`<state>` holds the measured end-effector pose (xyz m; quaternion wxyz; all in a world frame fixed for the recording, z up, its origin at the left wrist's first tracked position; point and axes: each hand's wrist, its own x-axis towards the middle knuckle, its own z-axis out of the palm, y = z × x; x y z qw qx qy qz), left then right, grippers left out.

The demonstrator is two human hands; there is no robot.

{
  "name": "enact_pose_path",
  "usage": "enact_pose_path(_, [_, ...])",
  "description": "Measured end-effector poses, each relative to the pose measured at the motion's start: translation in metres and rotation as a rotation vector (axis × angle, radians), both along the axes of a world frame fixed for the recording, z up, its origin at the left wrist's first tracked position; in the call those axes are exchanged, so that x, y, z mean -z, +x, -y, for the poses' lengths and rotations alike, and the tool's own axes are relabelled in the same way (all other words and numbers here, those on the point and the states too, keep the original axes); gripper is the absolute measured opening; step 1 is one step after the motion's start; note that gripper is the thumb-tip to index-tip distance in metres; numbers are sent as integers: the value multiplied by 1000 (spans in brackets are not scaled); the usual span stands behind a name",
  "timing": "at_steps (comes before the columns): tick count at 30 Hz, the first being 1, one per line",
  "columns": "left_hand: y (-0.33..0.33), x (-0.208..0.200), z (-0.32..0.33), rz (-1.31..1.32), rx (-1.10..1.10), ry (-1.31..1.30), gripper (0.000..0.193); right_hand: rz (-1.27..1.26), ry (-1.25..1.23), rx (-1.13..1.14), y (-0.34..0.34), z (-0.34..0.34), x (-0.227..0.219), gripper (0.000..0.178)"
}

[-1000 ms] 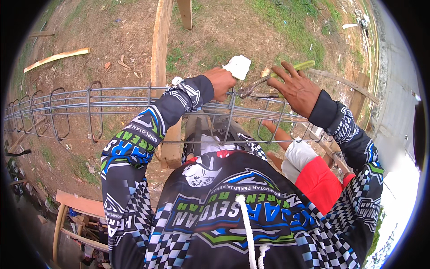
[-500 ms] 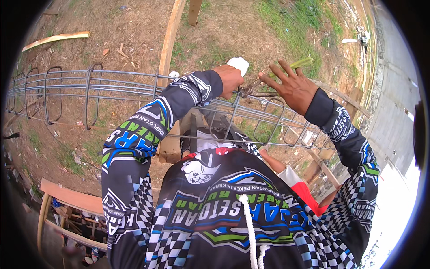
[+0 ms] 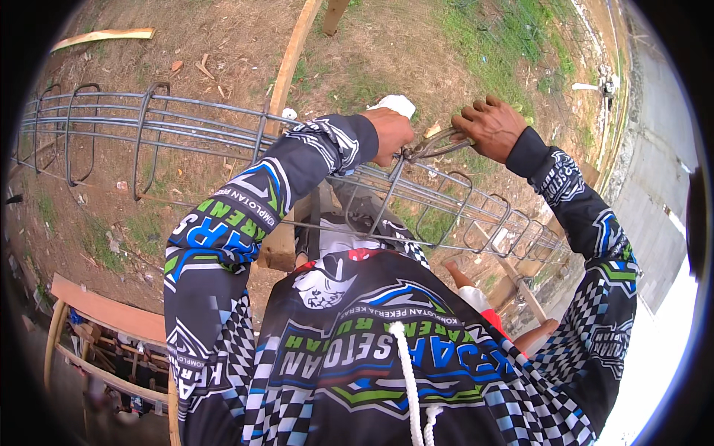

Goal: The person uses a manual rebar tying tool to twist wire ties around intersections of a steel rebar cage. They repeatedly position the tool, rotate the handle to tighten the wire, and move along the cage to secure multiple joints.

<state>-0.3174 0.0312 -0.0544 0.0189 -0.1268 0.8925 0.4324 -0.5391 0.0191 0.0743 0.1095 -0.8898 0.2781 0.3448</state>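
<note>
A long reinforcing-bar cage [image 3: 223,132] of steel bars and bent stirrups runs across in front of me. My right hand [image 3: 494,130] is closed round the handles of metal pincers [image 3: 440,143], whose jaws meet the cage at a stirrup. Just left of those jaws, my left hand [image 3: 393,135] is closed at the upper bars. What its fingers grip is hidden. A white object [image 3: 396,105] shows just beyond that hand; I cannot tell whether it is held.
A wooden post [image 3: 291,63] crosses beneath the cage. Another person's arm [image 3: 539,334] shows at lower right, partly hidden by my clothing. A wooden frame [image 3: 111,306] stands at lower left. Dry ground with grass [image 3: 491,44] lies beyond, beside a concrete strip [image 3: 658,126].
My right hand has gone from spread fingers over the pincers to a closed grip on their handles. The pale green strip by that hand is now mostly hidden. My left hand stays at the bars.
</note>
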Motion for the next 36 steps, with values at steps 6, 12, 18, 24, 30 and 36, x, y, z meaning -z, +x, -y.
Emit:
enact_pose_path(6, [7, -3, -1, 24, -82, 67, 24, 295, 109, -153, -22, 43, 84, 42])
enact_pose_path(12, [-4, -12, 0, 84, -52, 81, 29, 370, 154, -168, -29, 55, 91, 28])
enact_pose_path(18, [2, -2, 2, 61, -96, 72, 29, 184, 207, 55, -25, 22, 22, 26])
enact_pose_path(24, [0, -7, 1, 76, -91, 67, 25, -48, 539, 539, -2, -4, -18, 30])
enact_pose_path(30, [0, -6, 2, 35, -86, 66, 24, -87, 715, 703, -9, -5, 1, 33])
enact_pose_path(36, [-2, -2, 0, 6, -125, 71, 32, -295, 567, 429, 24, 34, -16, 34])
